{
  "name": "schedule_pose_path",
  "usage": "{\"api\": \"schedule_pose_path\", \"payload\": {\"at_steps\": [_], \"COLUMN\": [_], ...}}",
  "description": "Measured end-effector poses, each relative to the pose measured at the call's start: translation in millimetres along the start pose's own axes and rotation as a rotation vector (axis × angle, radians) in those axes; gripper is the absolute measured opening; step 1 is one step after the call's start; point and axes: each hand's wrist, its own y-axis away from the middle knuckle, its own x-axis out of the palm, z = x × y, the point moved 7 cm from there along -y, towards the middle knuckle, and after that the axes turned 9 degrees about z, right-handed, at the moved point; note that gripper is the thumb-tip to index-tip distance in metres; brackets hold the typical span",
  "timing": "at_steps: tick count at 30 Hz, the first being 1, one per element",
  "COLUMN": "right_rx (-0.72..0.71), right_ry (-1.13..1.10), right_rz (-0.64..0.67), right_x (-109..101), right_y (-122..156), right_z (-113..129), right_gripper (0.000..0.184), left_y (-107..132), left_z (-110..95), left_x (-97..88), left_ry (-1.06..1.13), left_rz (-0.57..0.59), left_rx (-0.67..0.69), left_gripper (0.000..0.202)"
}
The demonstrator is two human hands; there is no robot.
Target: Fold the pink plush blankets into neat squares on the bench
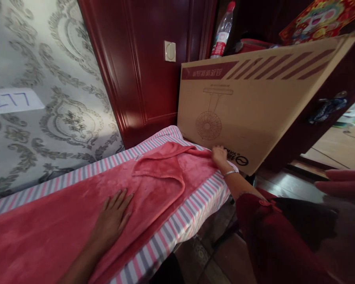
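Observation:
A pinkish-red plush blanket [59, 221] is spread lengthwise over a narrow bed with a striped sheet [168, 232]. At its far end one part is folded back on itself, with a curved hem lying on top. My left hand [115, 216] rests flat on the blanket, its fingers stretched out and a little apart. My right hand [219, 156] reaches to the far right corner of the bed, closed on the blanket's edge beside the cardboard box; its fingertips are partly hidden. A thin bracelet [230, 173] circles my right wrist.
A large cardboard box [254, 102] with a printed fan stands against the bed's far end. Behind it is a plastic bottle [221, 37] with a red cap. A dark red wooden panel [148, 71] and patterned wallpaper [73, 118] border the left. Tiled floor shows below right.

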Motion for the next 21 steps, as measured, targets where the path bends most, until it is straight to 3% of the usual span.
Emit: {"api": "schedule_pose_path", "payload": {"at_steps": [4,8,12,15,21], "right_rx": [-0.125,-0.264,-0.292,-0.268,-0.212], "right_ry": [-0.139,-0.317,-0.475,-0.586,-0.750], "right_rz": [0.054,0.132,0.173,0.104,-0.009], "right_x": [17.7,53.5,85.5,86.3,70.2], "right_y": [-19.2,-26.5,-35.5,-59.2,-117.7], "right_z": [46.2,97.0,126.0,135.5,141.8], "right_gripper": [0.035,0.056,0.046,0.045,0.062], "left_y": [0.9,3.3,7.4,10.3,14.2], "left_z": [1.9,0.6,-1.2,-2.0,-2.5], "left_x": [0.9,-0.1,0.5,1.0,0.0], "left_ry": [0.008,-0.013,-0.048,-0.059,-0.052], "left_rz": [0.005,-0.016,-0.060,-0.089,-0.123], "left_rx": [-0.003,0.031,0.050,0.048,0.047], "left_gripper": [0.054,0.054,0.054,0.055,0.059]}}
